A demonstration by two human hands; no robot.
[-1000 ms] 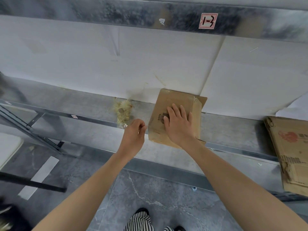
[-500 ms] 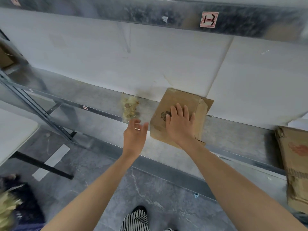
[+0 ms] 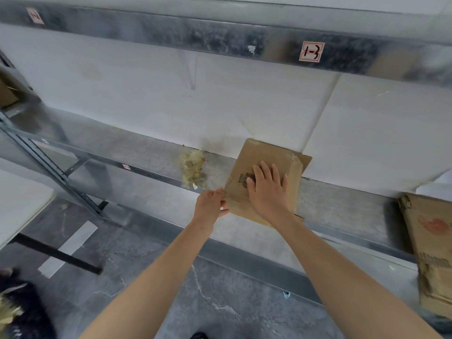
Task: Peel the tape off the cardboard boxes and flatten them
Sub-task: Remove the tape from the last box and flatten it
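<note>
Brown cardboard box (image 3: 264, 157); grey shelf (image 3: 342, 204); white wall (image 3: 146, 94).

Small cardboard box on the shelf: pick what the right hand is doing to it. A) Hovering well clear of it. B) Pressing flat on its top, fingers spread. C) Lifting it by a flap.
B: the right hand lies flat, fingers spread, on top of the small cardboard box on the shelf.

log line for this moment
right hand: flat on small brown cardboard box | left hand: pinching its left edge | box on grey metal shelf
</note>
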